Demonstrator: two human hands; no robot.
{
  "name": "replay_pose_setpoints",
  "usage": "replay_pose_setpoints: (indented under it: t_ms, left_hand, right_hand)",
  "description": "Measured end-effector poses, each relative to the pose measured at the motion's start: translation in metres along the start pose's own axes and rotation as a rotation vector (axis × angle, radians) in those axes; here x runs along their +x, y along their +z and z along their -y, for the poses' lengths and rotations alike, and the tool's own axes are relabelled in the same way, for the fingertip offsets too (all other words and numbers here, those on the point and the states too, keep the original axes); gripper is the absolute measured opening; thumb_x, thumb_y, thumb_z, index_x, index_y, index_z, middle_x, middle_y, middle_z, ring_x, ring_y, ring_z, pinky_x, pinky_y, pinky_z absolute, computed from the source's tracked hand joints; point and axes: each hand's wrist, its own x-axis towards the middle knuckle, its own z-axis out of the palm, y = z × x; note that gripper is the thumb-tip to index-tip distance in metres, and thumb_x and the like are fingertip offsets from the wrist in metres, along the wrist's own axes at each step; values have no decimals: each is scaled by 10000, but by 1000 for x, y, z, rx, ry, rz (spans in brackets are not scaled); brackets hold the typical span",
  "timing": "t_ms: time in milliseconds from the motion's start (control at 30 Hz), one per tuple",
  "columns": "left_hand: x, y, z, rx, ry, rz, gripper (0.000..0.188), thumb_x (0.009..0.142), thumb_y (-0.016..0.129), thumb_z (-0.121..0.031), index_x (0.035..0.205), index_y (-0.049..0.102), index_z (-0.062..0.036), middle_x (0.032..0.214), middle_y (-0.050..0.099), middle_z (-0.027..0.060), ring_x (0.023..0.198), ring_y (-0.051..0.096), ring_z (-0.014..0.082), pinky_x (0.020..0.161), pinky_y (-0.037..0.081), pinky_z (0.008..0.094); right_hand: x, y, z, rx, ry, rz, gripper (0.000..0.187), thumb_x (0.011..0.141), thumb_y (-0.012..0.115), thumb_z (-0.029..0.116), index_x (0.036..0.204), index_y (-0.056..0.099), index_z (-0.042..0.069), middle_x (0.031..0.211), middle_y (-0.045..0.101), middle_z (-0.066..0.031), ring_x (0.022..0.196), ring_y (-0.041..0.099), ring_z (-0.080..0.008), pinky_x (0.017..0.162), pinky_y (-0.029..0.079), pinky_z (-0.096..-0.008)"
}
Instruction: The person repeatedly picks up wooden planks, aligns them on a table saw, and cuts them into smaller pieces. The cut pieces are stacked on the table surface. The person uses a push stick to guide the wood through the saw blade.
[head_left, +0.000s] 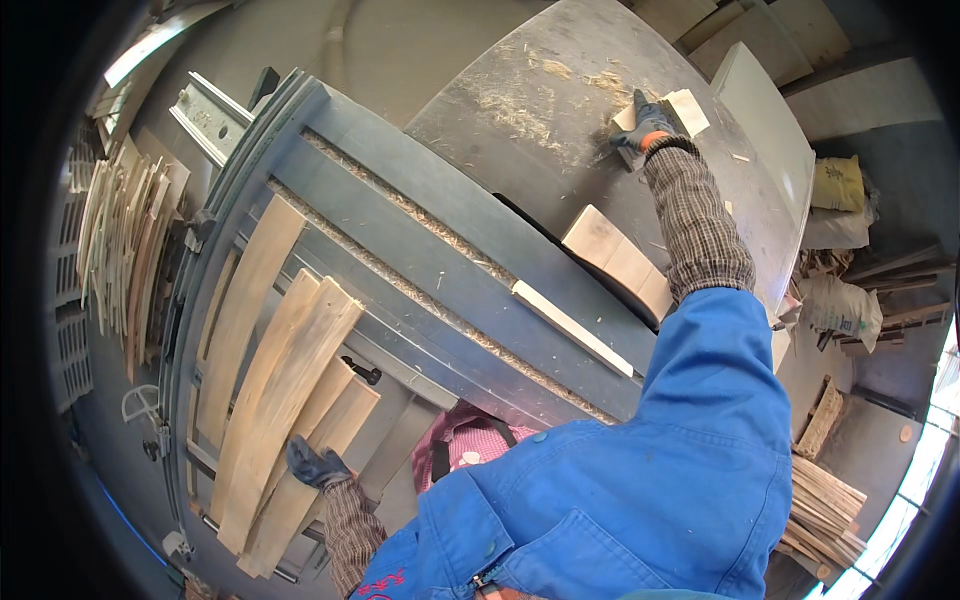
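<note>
My right hand [645, 125], in a dark glove with an orange cuff, reaches far across the grey machine table. Its fingers lie spread over a short pale wood block [687, 112] and grip it from above; the palm side is hidden. Down at the left, my left hand [315, 465], also gloved, lies with fingers stretched on a wooden board [285, 505]. Beside it, a longer board [275, 400] and several more rest across the metal frame.
Shavings [525, 115] litter the grey tabletop [465, 110]. A short wood piece [620, 260] lies near its edge, and a thin strip [572, 328] lies on the slotted bed [430, 260]. Stacked slats [130, 250] stand at the left; a yellow sack [838, 184] sits at the right.
</note>
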Motion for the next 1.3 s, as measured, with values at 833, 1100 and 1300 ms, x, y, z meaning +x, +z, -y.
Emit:
replay_pose_setpoints:
  t_ms: [833, 1100, 1300]
  left_hand:
    - [0, 13, 3, 94, -128, 184, 779, 701, 755, -53, 1434, 490, -68, 1442, 486, 236, 1340, 464, 411, 1111, 383, 527]
    - [7, 19, -7, 112, -189, 233, 696, 733, 757, -54, 1398, 551, -72, 1428, 525, 221, 1338, 487, 379, 1128, 389, 480]
    - [8, 6, -16, 128, -205, 236, 646, 746, 744, -58, 1370, 577, -67, 1432, 529, 220, 1328, 500, 379, 1122, 399, 464]
  right_hand:
    - [-82, -24, -37, -9, -214, -282, 863, 785, 716, 643, 1443, 505, 125, 1483, 489, -161, 1354, 465, -374, 1134, 385, -448]
    - [-223, 6, -116, -203, -583, 100, 330, 798, 765, 249, 1108, 661, 205, 1166, 639, -35, 1137, 591, -281, 943, 513, -404]
    - [-264, 31, -119, -246, -835, -8, 312, 725, 752, 199, 1021, 659, 162, 1200, 621, -46, 1201, 548, -276, 1013, 463, -423]
